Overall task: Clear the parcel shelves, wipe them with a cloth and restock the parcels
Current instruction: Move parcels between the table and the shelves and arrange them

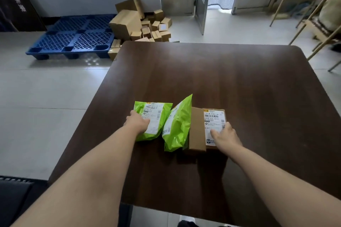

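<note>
Handling three parcels on the desk, with the middle one propped loosely

Far left on the floor lies a blue pallet (73, 37), and just beside it a heap of cartons (140, 24) against the wall. No shelf and no cloth is in view, so I judge this to be the clearing or the restocking stage, with the desk (221, 79) serving as a holding place.

On the desk's near half, the left hand (137, 122) holds the left green bag (156, 120) at its left edge, thumb on top by the label and fingers along the side. Just to its right, the middle green bag (179, 127) stands on edge, tilted, with its upper part leaning on the side of the cardboard box (197, 131). The right hand (224, 135) lies on the box's top, thumb spread over the label and fingers reaching the right edge. Whether they curl round that edge I cannot tell. Wooden chairs (317, 24) stand well apart at the far right.

The chief risk is the leaning bag. It is held by nothing but the box, so lifting or sliding the box would likely let it flop flat or slide along the desk. The left bag's smooth film looks slippery, and a grip at one edge could let its contents sag and pull it free. If the parcels are gathered carelessly, their order could get muddled for restocking.
</note>
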